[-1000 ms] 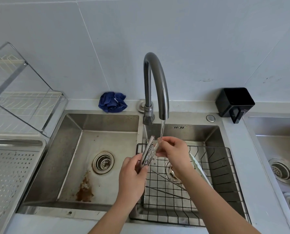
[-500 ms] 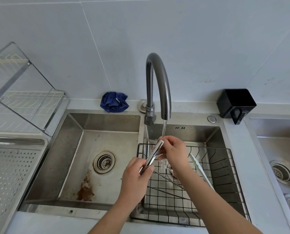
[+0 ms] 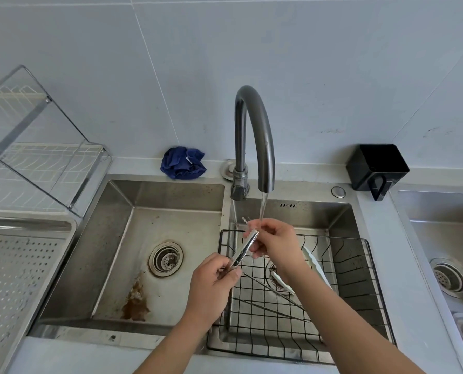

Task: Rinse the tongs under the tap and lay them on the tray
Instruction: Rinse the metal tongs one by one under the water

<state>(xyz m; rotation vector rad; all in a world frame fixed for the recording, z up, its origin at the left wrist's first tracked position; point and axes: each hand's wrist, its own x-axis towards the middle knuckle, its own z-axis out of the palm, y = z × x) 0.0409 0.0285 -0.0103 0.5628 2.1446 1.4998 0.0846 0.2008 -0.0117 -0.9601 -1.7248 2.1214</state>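
A pale tiled wall [image 3: 306,63] is seen behind a steel double sink [image 3: 171,193] set in a grey worktop [image 3: 63,357]. The left basin is marked by a brown stain [image 3: 136,303] beside its drain strainer [image 3: 166,259]. The right basin is filled by a black wire basket [image 3: 265,338]. To the left of the sink a perforated steel tray [image 3: 17,279] is laid on the worktop, well apart from the hands. Behind it a dish rack [image 3: 44,168] is covered by a tilted clear lid. At the far right part of a second sink [image 3: 446,238] is shown.

A dark curved tap [image 3: 254,117] is mounted between the two basins, and a thin stream of water [image 3: 263,206] is poured from its spout over the right basin. A black holder [image 3: 377,168] and a crumpled blue cloth [image 3: 183,163] are placed on the ledge at the wall, one on either side of the tap.

The tongs [image 3: 245,248] are held slanted above the back left corner of the basket, not on the tray. Their lower end is gripped by the left hand [image 3: 211,284], whose fingers are curled round it. Their upper tips are pinched by the right hand [image 3: 275,241], just under the stream, with the fingers bent round the metal. In the basket below, a white utensil [image 3: 315,265] and a thin metal pair of tongs [image 3: 276,310] are left lying.
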